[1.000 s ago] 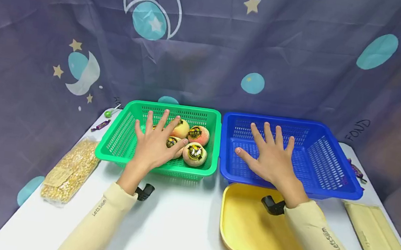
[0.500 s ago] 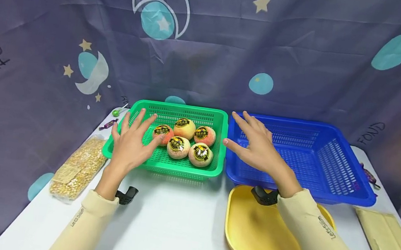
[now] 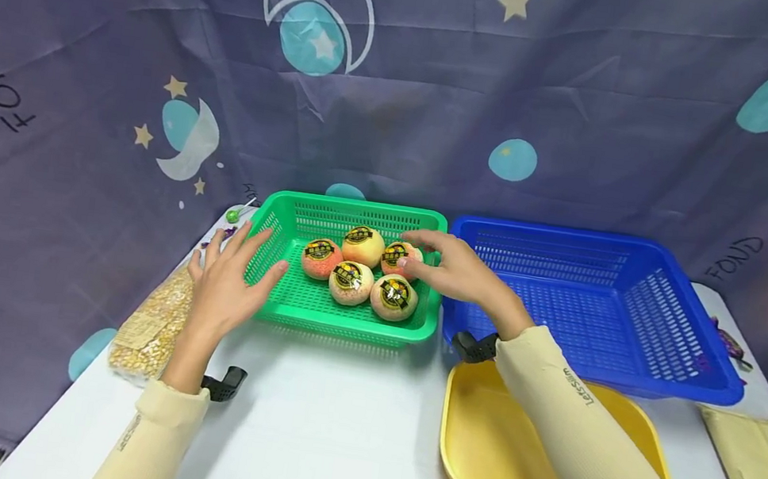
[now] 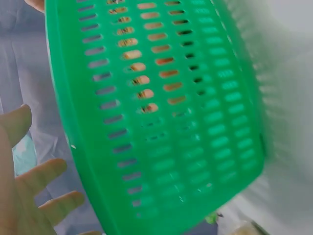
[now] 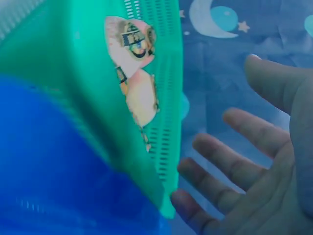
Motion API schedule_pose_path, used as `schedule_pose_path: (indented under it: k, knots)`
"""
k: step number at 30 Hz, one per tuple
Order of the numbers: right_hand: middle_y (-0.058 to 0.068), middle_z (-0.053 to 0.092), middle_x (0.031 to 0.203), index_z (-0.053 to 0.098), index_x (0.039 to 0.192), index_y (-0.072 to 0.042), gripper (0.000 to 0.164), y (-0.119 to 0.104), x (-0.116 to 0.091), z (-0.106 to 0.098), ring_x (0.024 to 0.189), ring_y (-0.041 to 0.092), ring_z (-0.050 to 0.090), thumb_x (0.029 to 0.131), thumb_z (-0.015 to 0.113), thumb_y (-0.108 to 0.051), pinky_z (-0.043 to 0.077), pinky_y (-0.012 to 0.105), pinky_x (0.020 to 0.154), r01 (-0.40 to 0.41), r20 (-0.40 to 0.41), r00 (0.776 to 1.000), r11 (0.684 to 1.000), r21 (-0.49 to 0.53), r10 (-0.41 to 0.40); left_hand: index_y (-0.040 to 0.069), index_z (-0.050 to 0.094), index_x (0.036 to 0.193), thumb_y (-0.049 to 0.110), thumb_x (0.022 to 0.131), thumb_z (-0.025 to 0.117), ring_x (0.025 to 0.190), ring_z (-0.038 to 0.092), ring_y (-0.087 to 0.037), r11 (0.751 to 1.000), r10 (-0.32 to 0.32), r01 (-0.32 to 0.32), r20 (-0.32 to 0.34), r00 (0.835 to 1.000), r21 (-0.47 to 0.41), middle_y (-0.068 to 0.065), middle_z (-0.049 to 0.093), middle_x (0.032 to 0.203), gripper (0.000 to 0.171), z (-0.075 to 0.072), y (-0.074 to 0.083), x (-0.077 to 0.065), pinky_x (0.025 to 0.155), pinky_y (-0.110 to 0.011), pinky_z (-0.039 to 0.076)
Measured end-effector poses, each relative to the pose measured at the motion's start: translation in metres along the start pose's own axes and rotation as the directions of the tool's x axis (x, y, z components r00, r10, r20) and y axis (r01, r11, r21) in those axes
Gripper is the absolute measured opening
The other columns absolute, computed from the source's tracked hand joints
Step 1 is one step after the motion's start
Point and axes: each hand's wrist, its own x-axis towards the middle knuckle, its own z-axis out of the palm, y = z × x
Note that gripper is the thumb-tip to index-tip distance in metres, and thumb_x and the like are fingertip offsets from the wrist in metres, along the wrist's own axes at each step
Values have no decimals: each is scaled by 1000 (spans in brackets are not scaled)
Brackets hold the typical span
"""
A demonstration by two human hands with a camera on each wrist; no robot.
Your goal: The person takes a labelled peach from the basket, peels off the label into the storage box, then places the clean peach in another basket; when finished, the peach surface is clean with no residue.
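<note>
Dark cloth (image 3: 432, 78) printed with moons and stars hangs behind a white desk (image 3: 319, 415). From the head view, five labelled peaches (image 3: 351, 283) sit close together in the green basket (image 3: 338, 320). Your right grip (image 3: 454, 268) is unclosed and holds nothing above the basket's right rim; come down from above with a cupped palm and squeeze lightly, since such fruit probably bruises. Its thumb overlaps the rear right-hand peach (image 3: 394, 250) in this view. Your left grip (image 3: 227, 288), empty with fingers apart, is by the basket's left side, near the bag of corn (image 3: 142, 338); it could steady the rim.

From the left wrist view, your spread fingers are beside the basket wall, the peaches showing through its slots, well apart.

From the right wrist view, a gap separates your relaxed fingers from the peaches, so aim the palm at one before closing.
</note>
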Motion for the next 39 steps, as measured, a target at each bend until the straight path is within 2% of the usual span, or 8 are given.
schedule_pose_path:
  k: [6,12,19,23,29,33,36,39]
  knots:
    - [16,65,135,61,139,-14,45,-2,19,6,123,35,60,95,71,-23,50,54,102,-10,93,996,998,62,4,33,37,158,62,95,58,155,17,-46,1000,-20,20,15,1000,4,-13,34,165,73,-1,-13,-4,114,-78,10]
    - [22,59,142,59,140,-6,48,-3,32,12,123,39,64,93,72,-11,54,49,101,-25,231,973,997,68,9,28,31,161,63,94,59,155,20,-46,999,-17,16,40,999,30,-16,31,166,80,1,-28,-9,114,-76,13]
    - [19,57,146,60,139,-5,50,-5,43,19,136,39,53,91,74,-10,47,53,109,6,332,943,996,-88,24,21,35,160,63,92,61,154,20,-46,999,-20,17,59,998,48,-18,30,166,83,1,-40,-17,116,-75,12]
    - [16,55,147,58,141,-6,54,-8,46,22,138,37,50,90,74,-9,46,52,110,-14,372,926,987,-158,72,20,34,160,64,90,63,154,20,-47,998,-22,18,67,998,63,-21,31,164,87,0,-45,-19,115,-75,14]
    - [16,53,148,61,138,-13,51,-7,49,27,141,36,47,89,72,-7,48,50,108,-51,439,888,979,-197,135,19,33,160,64,90,64,154,19,-48,999,-24,20,92,995,43,-21,33,163,89,1,-51,-20,117,-73,12]
    - [6,57,145,64,135,-20,54,-8,52,29,139,29,47,84,74,-5,45,49,110,-32,488,861,971,-235,146,19,34,160,65,88,66,154,19,-47,999,-26,24,88,996,33,-20,34,163,92,2,-53,-19,117,-73,12]
    - [-1,60,138,64,136,-26,62,-9,53,30,126,24,50,80,76,-3,50,42,99,-42,538,825,967,-252,176,17,34,160,66,86,67,155,20,-46,999,-39,36,87,995,28,-18,36,163,95,3,-55,-18,117,-73,14]
    - [-1,60,130,63,138,-31,70,-10,54,32,113,22,49,77,77,2,51,33,80,-87,583,783,966,-244,218,16,34,160,67,84,68,155,20,-45,998,-59,57,90,994,26,-16,36,164,97,3,-56,-18,116,-72,15]
